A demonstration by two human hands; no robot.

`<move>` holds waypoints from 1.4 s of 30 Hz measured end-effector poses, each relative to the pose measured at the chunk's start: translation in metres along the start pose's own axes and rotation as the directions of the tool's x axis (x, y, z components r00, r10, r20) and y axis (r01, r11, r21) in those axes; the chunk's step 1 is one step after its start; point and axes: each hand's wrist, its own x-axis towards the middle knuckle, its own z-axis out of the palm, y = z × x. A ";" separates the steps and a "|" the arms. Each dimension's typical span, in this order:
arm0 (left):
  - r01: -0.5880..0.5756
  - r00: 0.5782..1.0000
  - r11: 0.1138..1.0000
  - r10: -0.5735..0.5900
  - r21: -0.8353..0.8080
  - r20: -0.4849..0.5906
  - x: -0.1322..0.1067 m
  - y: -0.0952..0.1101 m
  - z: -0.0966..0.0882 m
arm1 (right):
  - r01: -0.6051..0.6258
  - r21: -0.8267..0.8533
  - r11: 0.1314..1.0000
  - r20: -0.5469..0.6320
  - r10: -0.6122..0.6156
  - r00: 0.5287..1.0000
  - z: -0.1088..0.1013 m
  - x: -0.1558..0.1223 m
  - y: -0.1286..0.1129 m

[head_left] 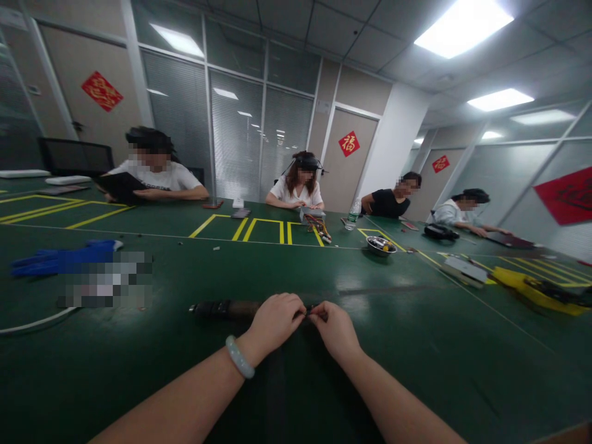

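Note:
My left hand (274,322) and my right hand (336,330) meet at the middle of the green table (416,345), both curled with fingertips pinched together. Between and behind them lies a long dark strip-like object (222,308) that stretches out to the left. Both hands grip its near end, where a small dark part is pinched between the fingers; what that part is I cannot make out. A pale green bangle (239,356) sits on my left wrist.
Blue gloves (65,258) lie at the left. A metal bowl (380,246) and a water bottle (354,214) stand further back, a yellow object (536,287) at the right. Several other people sit along the far side, working with their own items.

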 end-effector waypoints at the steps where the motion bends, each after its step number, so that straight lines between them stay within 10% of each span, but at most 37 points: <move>1: 0.000 1.000 1.000 0.000 0.003 0.001 0.000 0.000 0.000 | 0.011 -0.010 1.000 -0.005 -0.011 1.000 0.000 0.000 0.000; 14: 0.068 0.998 0.997 -0.068 0.049 0.002 0.002 0.005 0.005 | 0.266 -0.309 0.913 0.056 -0.262 0.964 -0.014 0.002 -0.012; 42: 0.041 0.999 0.994 -0.045 0.102 0.029 0.002 0.009 0.003 | 0.370 -0.202 0.907 0.119 -0.352 0.928 -0.003 0.015 -0.003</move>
